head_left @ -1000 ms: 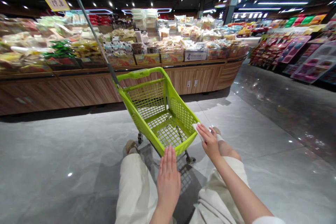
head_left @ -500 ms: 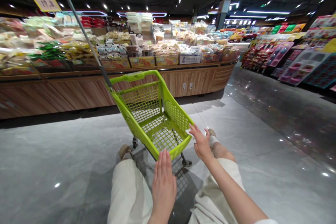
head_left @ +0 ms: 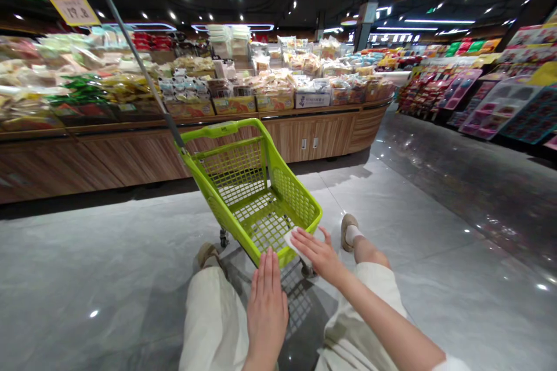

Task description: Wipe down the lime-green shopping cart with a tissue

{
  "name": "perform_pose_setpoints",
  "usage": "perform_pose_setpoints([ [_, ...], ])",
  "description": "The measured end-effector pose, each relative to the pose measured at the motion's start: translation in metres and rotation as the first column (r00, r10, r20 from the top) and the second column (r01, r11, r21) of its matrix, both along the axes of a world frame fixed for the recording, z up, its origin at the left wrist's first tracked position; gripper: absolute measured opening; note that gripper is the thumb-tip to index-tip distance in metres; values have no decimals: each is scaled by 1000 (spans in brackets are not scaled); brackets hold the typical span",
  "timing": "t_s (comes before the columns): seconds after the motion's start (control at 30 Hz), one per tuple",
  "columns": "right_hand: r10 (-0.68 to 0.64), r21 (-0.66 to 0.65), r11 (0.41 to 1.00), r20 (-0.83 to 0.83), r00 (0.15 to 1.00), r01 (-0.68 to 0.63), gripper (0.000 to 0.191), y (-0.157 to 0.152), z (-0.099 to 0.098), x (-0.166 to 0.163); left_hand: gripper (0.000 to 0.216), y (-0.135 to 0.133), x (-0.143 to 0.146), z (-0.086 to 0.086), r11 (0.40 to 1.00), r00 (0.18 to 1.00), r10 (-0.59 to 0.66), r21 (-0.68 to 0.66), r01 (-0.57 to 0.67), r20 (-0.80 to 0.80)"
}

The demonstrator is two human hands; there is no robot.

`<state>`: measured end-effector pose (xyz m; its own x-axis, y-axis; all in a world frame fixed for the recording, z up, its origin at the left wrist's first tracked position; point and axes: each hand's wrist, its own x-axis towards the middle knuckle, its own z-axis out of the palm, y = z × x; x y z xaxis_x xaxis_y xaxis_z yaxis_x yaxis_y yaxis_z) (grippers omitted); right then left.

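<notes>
A green plastic shopping cart (head_left: 292,190) stands right in front of me, its basket holding nothing I can see. Fingers stretched straight and close together, my left hand (head_left: 267,304) lies at the near left corner of the cart's rim. My right hand (head_left: 319,256) presses a white cloth or tissue (head_left: 290,237) on the near edge of the basket; most of that white piece is covered by the fingers. The cart's near end sits between my legs.
Behind the cart runs a wood-panelled display counter (head_left: 331,130) piled with packaged food. A grey pole (head_left: 130,40) carrying a price sign (head_left: 73,10) rises from the cart's handle end. More shelves (head_left: 500,101) stand to the right above the shiny grey floor (head_left: 100,266).
My right hand has slid left along the cart's near rim with the white piece, from the right corner towards my left hand. The left hand has stayed almost in place.
</notes>
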<state>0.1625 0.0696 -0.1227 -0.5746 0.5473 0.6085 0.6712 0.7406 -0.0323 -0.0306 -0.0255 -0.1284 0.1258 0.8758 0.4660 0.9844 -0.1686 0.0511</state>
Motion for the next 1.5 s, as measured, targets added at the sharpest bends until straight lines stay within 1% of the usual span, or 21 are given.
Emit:
perform_pose_setpoints([
  [0.1, -149, -32, 988, -24, 989, 148, 86, 24, 1, 37, 90, 0, 1, 0, 1000, 1000, -2, 3, 2, 13],
  [0.2, -223, -85, 973, -77, 972, 217, 93, 31, 0, 46, 89, 0, 4, 1, 1000, 999, -8, 5, 8, 36],
  [0.3, -316, -104, 948, -186, 930, 301, 91, 16, -6, 19, 88, 0, 8, 1, 1000, 999, -6, 11, 5, 49],
  [0.37, -320, -110, 947, -221, 921, 302, 87, -4, -9, -11, 88, 0, 10, 1, 1000, 999, 4, 12, -5, 50],
  [0.47, -195, -106, 978, -193, 962, 177, 78, -37, -6, -55, 92, 1, 10, -1, 1000, 999, 8, 6, -8, 41],
  [0.57, -96, -92, 992, -147, 985, 83, 71, -50, -2, -69, 92, 1, 6, -3, 1000, 999, 15, 0, -15, 39],
  [0.63, -44, -68, 997, -103, 994, 37, 70, -42, -1, -56, 92, 1, 3, -3, 1000, 999, 17, -9, -17, 37],
  [0.67, -24, -53, 998, -82, 996, 20, 72, -34, -2, -43, 91, 1, 2, -2, 1000, 999, 16, -14, -15, 35],
  [0.73, -39, -29, 999, -62, 997, 38, 78, -12, -3, -11, 90, 1, 0, 0, 1000, 999, 12, -18, -11, 35],
  [0.83, -196, -44, 980, -75, 978, 193, 89, 19, -3, 32, 88, 0, 0, 5, 1000, 999, 3, -22, -2, 38],
  [0.9, -285, -77, 958, -102, 953, 278, 92, 27, -3, 41, 87, 0, 2, 7, 1000, 999, -4, -31, 5, 38],
  [0.97, -342, -103, 938, -145, 928, 330, 92, 20, -4, 27, 87, 0, 5, 8, 999, 999, 1, -33, 1, 45],
  [1.03, -347, -104, 937, -187, 919, 333, 89, 0, -5, -5, 87, 1, 9, 7, 1000, 998, 12, -20, -11, 58],
  [1.07, -318, -96, 948, -193, 928, 305, 87, -13, -5, -24, 88, 1, 10, 6, 1000, 998, 16, -14, -15, 63],
  [1.13, -202, -95, 978, -164, 966, 188, 81, -36, -4, -56, 88, 2, 10, 3, 1000, 998, 23, -5, -23, 64],
  [1.2, -107, -100, 990, -125, 986, 94, 77, -48, -3, -70, 88, 1, 8, 1, 1000, 998, 26, -4, -26, 55],
  [1.27, -31, -79, 997, -87, 996, 25, 77, -43, -2, -61, 88, 0, 4, 2, 1000, 999, 21, -14, -20, 41],
  [1.33, 6, -46, 999, -56, 998, -8, 81, -24, -2, -31, 87, -1, -1, 4, 999, 1000, 4, -38, -3, 26],
  [1.37, -15, -37, 999, -53, 999, 13, 84, -11, -2, -12, 87, -2, -2, 5, 999, 1000, -4, -50, 5, 21],
  [1.43, -157, -46, 987, -67, 985, 154, 89, 14, -3, 22, 87, -3, -3, 9, 998, 1000, -15, -68, 16, 24],
  [1.5, -273, -56, 961, -82, 958, 269, 92, 29, -5, 41, 87, -3, -2, 12, 997, 999, -22, -78, 25, 39],
])
